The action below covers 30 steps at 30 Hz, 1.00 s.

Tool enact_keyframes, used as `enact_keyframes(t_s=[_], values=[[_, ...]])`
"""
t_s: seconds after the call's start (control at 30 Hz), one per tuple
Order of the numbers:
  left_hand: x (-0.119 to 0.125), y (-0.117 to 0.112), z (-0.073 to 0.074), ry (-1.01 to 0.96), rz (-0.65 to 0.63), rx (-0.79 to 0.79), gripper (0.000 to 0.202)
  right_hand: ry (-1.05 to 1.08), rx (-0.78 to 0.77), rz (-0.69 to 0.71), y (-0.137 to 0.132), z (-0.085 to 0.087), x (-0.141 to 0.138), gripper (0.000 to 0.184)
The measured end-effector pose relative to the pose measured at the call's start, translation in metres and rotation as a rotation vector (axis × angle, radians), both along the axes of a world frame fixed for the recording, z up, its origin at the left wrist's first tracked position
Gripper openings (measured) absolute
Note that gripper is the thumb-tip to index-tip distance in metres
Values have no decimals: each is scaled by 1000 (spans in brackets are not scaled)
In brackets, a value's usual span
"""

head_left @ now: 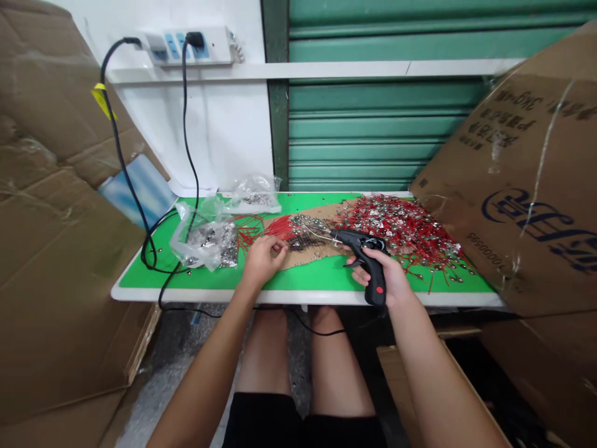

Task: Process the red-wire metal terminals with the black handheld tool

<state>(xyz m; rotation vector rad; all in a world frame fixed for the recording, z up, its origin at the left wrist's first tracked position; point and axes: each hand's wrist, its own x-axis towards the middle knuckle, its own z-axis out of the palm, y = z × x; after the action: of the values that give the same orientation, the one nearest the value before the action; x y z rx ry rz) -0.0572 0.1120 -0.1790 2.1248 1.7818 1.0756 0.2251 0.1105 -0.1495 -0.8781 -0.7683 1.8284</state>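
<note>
My right hand is wrapped round the handle of a black glue gun with a red dot low on its grip. Its nozzle points left over a strip of brown cardboard. Along that strip lies a row of red wires with small shiny metal pieces at their right ends. My left hand rests by the strip's left part, thumb and fingers pinched together; whatever is between them is too small to make out. Right of the gun spreads a large heap of red wires with shiny metal pieces.
An opened plastic bag of small metal parts lies left on the green tabletop, a second bag behind it. Black cords hang from a power strip. Large cardboard sheets flank both sides.
</note>
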Motion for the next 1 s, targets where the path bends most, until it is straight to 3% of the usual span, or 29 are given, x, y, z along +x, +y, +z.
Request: enact_keyframes(t_s=[0.53,0.77,1.0], values=[[-1,1,-5,-18,1,38,10,107,-16,17,1,-2,6,19],[0,1,-4,-151,-15,23,10,350,-37,6,-4,-6,14,29],[1,-5,11,-174,40,80,14,529,29,-20,-6,-9,15,29]])
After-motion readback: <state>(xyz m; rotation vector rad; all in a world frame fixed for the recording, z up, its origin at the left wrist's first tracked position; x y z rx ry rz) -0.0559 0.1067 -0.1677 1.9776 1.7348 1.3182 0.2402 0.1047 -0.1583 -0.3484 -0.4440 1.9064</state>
